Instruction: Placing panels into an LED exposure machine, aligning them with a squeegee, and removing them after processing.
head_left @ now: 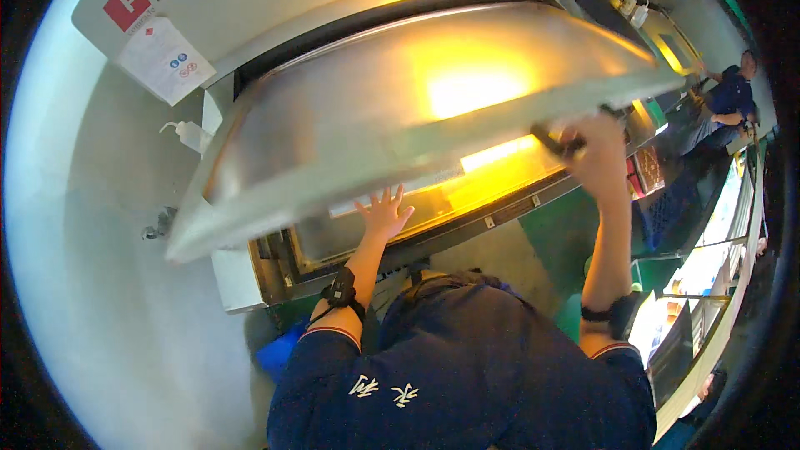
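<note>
A large machine has a tilted, metal-framed lid (358, 121) raised above a lit, glassy bed (517, 179). Yellow light glares off both surfaces. My right hand (596, 150) is closed round a dark handle (552, 142) at the lid's front edge, towards its right side; slight blur softens the hand and the lid. Under the lid's front edge, my left hand (383, 217) reaches over the bed with fingers spread. It appears to hold nothing; whether it touches the bed I cannot tell. Part of a whitish strip (433, 181) shows just beyond those fingertips. The lid hides the bed's far part.
Behind the lid rises the machine's pale housing (275, 0), with a paper notice (169, 60) on it. A white squeeze bottle (193, 136) is at the left. Another person (731, 104) is at the far right, beyond a reddish box (647, 172). Small bottles (631, 4) stand at back right.
</note>
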Available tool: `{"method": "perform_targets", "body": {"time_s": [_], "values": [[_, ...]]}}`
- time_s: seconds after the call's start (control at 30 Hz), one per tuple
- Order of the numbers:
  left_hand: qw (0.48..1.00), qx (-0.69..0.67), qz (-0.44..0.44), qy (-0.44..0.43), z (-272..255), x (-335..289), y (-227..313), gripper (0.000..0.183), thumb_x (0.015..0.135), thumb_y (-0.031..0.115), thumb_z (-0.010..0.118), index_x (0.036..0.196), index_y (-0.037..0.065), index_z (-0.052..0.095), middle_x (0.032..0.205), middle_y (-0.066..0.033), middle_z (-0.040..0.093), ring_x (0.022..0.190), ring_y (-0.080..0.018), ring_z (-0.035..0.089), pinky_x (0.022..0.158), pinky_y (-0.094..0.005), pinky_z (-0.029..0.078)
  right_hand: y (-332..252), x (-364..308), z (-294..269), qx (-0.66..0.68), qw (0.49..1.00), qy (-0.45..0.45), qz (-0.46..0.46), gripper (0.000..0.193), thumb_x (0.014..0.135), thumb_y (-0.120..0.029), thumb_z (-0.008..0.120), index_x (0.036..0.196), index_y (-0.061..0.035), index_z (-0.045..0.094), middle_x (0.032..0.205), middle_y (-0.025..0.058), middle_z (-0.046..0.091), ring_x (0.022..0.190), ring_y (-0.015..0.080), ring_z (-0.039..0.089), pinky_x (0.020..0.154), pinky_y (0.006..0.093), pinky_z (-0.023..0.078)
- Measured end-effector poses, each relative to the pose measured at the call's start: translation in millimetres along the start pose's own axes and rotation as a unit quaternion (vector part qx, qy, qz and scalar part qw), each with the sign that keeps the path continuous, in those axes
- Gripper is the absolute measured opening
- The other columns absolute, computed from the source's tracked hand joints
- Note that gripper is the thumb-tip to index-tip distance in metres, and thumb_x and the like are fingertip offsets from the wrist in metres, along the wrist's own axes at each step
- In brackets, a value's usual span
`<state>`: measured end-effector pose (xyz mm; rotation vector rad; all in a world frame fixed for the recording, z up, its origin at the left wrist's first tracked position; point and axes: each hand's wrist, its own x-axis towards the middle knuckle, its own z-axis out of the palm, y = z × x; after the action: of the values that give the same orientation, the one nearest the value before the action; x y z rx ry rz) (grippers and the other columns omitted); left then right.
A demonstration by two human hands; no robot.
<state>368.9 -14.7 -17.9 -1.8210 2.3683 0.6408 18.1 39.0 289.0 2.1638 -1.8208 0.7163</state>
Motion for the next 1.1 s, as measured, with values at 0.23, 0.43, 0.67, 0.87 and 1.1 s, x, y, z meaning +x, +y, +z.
{"method": "perform_targets", "body": {"time_s": [0.23,0.43,0.67,0.87,1.1], "values": [[0.742,-0.43,0.269,-0.439,131,-21,110,0.07,0.095,0.061,0.039,0.14,0.007,0.048,0.143,-0.0208,0.047,0.134,-0.0343,0.042,0.112,-0.0448,0.032,31,-177,167,-0.103,0.874,-0.469,0.075,0.033,0.073,-0.045,0.074,0.084,-0.0143,0.075,0.084,0.0131,0.07,0.084,0.0341,0.066,0.076,0.0443,0.052],[0.867,-0.225,0.323,-0.305,-36,-10,128,0.062,0.097,0.056,0.039,0.142,0.014,0.046,0.148,-0.0138,0.043,0.139,-0.0345,0.034,0.114,-0.0484,0.026,33,-208,237,-0.108,0.801,-0.587,0.05,0.046,0.073,-0.053,0.073,0.101,-0.0168,0.074,0.099,0.0105,0.072,0.096,0.0317,0.067,0.086,0.0445,0.05],[0.997,0.05,0.051,0.001,15,16,5,0.102,0.076,0.08,0.05,0.155,0.024,0.018,0.163,-0.003,0.001,0.148,-0.0369,-0.002,0.107,-0.0759,0.002,46,-221,241,-0.07,0.797,-0.597,0.061,0.053,0.074,-0.055,0.071,0.105,-0.0106,0.072,0.106,0.0129,0.07,0.105,0.0337,0.063,0.094,0.0459,0.046],[0.995,0.088,-0.002,-0.042,20,23,10,0.124,0.062,0.088,0.056,0.156,0.025,0.006,0.163,-0.0019,-0.005,0.148,-0.0369,-0.007,0.105,-0.0775,0.002,52,-253,205,0.33,0.901,-0.211,0.186,0.045,0.082,-0.041,0.072,0.111,-0.0068,0.066,0.107,0.0128,0.068,0.096,0.0312,0.066,0.088,0.0415,0.05],[0.994,0.087,0.014,-0.059,28,42,0,0.13,0.058,0.088,0.059,0.156,0.025,0.001,0.163,0.0003,-0.011,0.147,-0.0379,-0.012,0.101,-0.0798,0.001,119,-316,182,0.352,0.771,-0.253,0.466,0.035,0.092,-0.03,0.062,0.112,-0.0025,0.065,0.099,0.009,0.07,0.092,0.0195,0.065,0.086,0.0354,0.051]]}}
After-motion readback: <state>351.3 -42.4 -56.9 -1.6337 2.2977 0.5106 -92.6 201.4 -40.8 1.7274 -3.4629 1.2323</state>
